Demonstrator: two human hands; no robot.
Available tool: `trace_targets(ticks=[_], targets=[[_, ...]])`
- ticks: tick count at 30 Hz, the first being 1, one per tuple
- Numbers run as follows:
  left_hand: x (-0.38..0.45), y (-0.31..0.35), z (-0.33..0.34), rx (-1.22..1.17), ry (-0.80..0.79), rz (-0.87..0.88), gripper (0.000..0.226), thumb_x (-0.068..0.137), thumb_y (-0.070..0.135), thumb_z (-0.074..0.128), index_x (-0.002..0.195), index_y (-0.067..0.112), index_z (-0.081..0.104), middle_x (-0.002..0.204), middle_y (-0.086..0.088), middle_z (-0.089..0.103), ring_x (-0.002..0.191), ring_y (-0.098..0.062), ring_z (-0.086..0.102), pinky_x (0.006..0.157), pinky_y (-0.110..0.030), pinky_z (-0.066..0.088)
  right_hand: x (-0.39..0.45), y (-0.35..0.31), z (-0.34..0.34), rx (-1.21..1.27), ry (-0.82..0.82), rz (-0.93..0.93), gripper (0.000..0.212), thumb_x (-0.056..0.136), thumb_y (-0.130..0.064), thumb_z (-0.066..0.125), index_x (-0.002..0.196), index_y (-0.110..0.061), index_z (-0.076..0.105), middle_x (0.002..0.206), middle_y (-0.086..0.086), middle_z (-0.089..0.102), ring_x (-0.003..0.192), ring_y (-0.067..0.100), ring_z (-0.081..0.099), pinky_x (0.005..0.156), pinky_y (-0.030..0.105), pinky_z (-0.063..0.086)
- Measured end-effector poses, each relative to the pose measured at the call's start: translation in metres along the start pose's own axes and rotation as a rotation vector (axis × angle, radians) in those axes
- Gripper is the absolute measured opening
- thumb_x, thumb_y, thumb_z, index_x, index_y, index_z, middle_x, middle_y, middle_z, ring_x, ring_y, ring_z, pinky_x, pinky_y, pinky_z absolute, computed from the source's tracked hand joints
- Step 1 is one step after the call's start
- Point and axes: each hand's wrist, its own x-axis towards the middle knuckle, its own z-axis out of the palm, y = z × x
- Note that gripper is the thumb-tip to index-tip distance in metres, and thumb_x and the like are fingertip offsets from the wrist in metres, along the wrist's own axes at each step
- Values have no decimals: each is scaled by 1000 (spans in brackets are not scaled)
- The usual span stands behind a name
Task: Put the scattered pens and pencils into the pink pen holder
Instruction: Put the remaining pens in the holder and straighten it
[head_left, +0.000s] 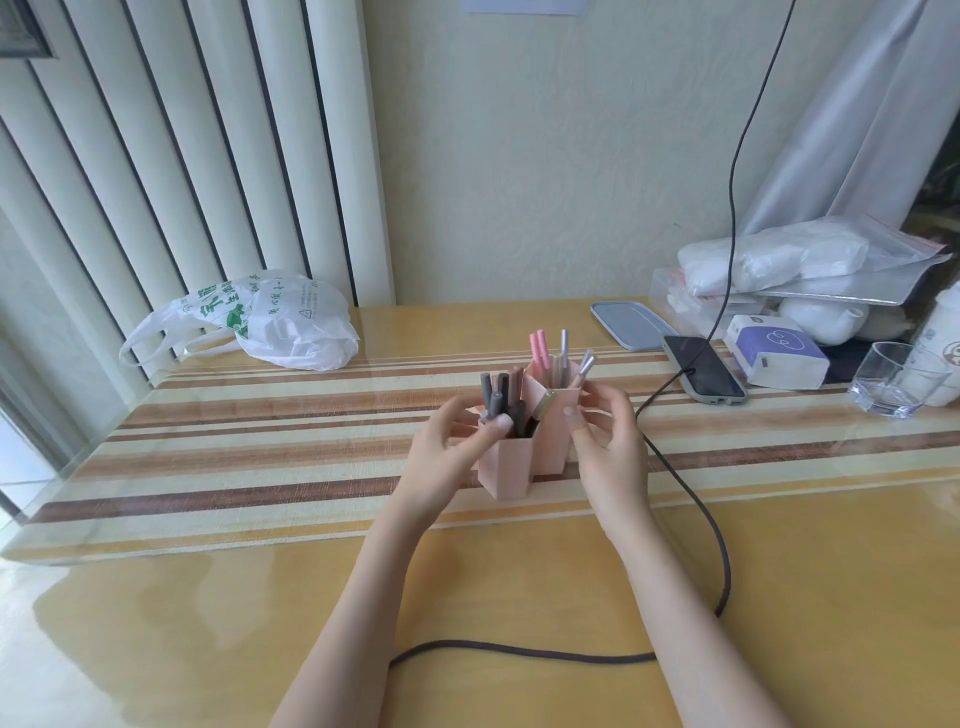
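Two hands flank the holder (506, 462) mid-table (260, 597) | left hand (447, 452) fingers curl on its left rim, thumb by grey pens (496, 400) | right hand (608, 436) fingers pinch its right rim | pens upright, pink pens (539, 349) behind | bag (270, 322) far left; cable (691, 499), phone (704, 370), glass (891, 378) right.
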Motion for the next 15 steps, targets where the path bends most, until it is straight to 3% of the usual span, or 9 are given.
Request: trace_targets(ticks=[2,5,7,9,11,13,15], targets=[[0,2,-7,-49,20,31,41,71,60,57,99,30,67,79,9,67,78,-9,62,74,-26,49,4,4,0,122,-105,105,28,96,-9,49,119,-24,57,116,-12,65,109,-2,59,93,24,47],[0,2,-14,-101,-32,18,46,76,55,52,99,20,69,83,-8,72,80,-18,67,76,-33,50,11,9,-3,202,-194,249,34,99,-10,44,117,-38,54,125,0,61,119,14,57,98,29,47],[1,3,-15,-100,-26,0,40,80,50,53,100,20,69,84,-10,74,78,-21,68,74,-33,49,11,9,-4,204,-218,290,31,100,-16,44,120,-37,53,126,6,61,117,16,58,99,31,47],[2,3,-14,-98,44,-20,30,82,40,55,99,20,69,81,-8,75,68,-20,68,66,-31,48,7,6,-3,197,-222,293,32,99,-17,45,127,-32,49,125,0,60,113,11,59,95,28,47],[5,-1,-13,-96,148,-19,23,81,30,59,100,20,67,82,-5,75,59,-15,65,56,-25,46,1,-1,-5,151,-176,274,35,97,-11,47,126,-29,47,119,-8,58,105,5,58,82,21,47],[8,-7,-15,-8,194,-5,28,84,17,61,111,24,63,99,2,70,68,-9,65,56,-20,48,-5,-9,-14,28,-192,256,37,93,-5,47,121,-28,48,107,-10,57,96,5,57,70,18,43],[12,-13,-15,77,126,-48,45,86,10,56,126,29,55,120,11,61,95,-8,61,68,-18,49,-9,-14,-23,-84,-338,276,41,88,0,47,117,-28,50,105,-13,59,96,4,58,69,18,42]])
